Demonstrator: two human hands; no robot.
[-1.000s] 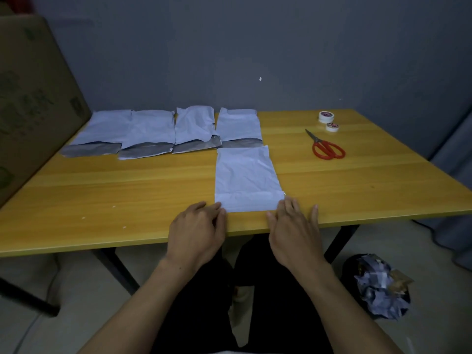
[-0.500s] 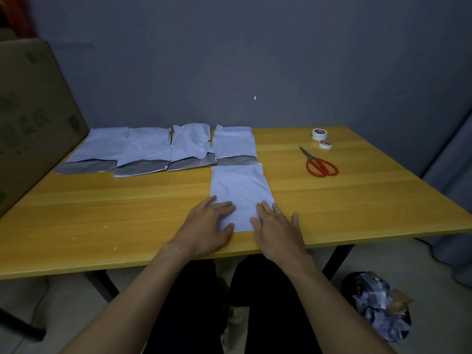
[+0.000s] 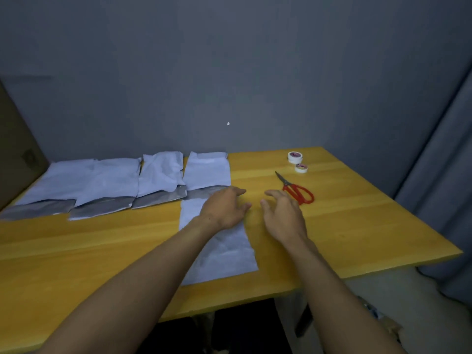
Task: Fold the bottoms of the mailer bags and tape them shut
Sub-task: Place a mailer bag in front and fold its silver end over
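Yellow table [image 3: 357, 226]: five mailer bags [image 3: 224, 254], two tape rolls [image 3: 295, 157], possibly stacked.

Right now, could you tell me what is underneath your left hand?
The left hand lies over the far end of the nearest mailer bag on the table. The bag's far edge beneath it is covered, so I cannot see it.

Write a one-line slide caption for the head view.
Both bare hands, left and right, reach over a white plastic mailer bag on the yellow wooden table toward red-handled scissors.
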